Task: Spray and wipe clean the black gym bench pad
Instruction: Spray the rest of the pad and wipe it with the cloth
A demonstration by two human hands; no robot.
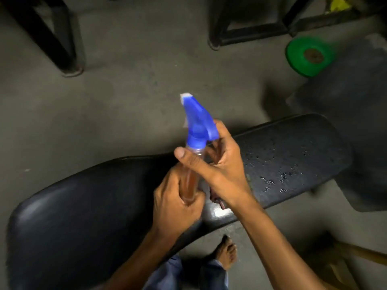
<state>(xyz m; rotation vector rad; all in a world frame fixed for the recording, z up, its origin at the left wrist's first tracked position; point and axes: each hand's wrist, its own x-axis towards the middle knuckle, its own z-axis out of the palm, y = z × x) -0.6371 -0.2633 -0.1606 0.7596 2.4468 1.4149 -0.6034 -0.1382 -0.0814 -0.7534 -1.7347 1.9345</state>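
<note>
A black gym bench pad [293, 155] runs from lower left to right, its right section dotted with spray droplets. Over the pad's middle I hold a clear spray bottle with amber liquid and a blue trigger head [199, 120], nozzle pointing up and away. My left hand [178, 201] is wrapped around the bottle's lower body. My right hand [217, 162] grips the bottle's neck just under the blue head, thumb stretched out to the left. A bit of cloth seems tucked under my right hand, mostly hidden.
Grey concrete floor all around. Black metal frame legs [69, 59] stand at the far left and far centre [215, 38]. A green weight plate [307, 57] lies at the far right. My bare foot [227, 254] is below the bench.
</note>
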